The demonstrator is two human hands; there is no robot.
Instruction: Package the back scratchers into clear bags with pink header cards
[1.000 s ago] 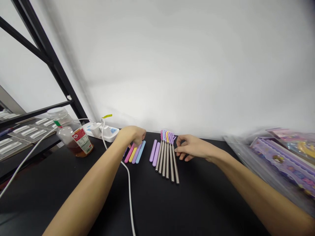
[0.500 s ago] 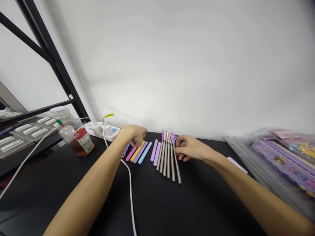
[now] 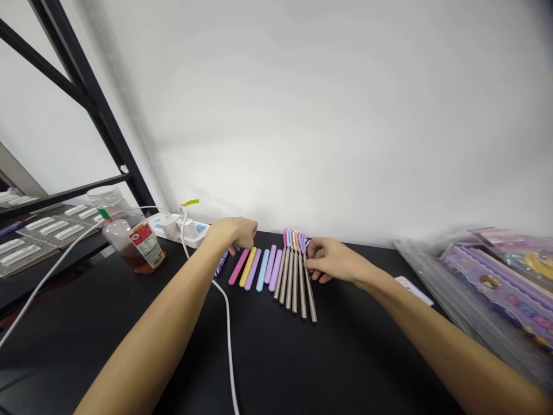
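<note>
My left hand [image 3: 235, 233] is a loose fist, knuckles up, at the top ends of the coloured sticks. Right beneath its fingers is the pink stick [image 3: 238, 268]. Beside that lie a yellow stick [image 3: 247, 268], a purple stick [image 3: 253, 270], a light blue stick [image 3: 262, 271] and two lilac sticks [image 3: 275, 270]. Several slim metal rods [image 3: 295, 282] with coloured, wavy tips [image 3: 295, 237] fan out to their right. My right hand [image 3: 326, 259] pinches the rightmost rod near its tip, between thumb and fingers.
A white cable [image 3: 228, 334] runs across the black table from a power strip [image 3: 196, 229]. To the left, a bottle of amber liquid [image 3: 140, 245] stands tilted. Plastic-wrapped purple packages [image 3: 501, 288] and a white card [image 3: 413, 290] lie right. A patterned purple item [image 3: 222, 263] is by my left wrist.
The pink, yellow, purple and blue sticks have shifted right, closing the gap to the lilac pair. My left hand shows little movement; my right hand stays at the rightmost rod.
</note>
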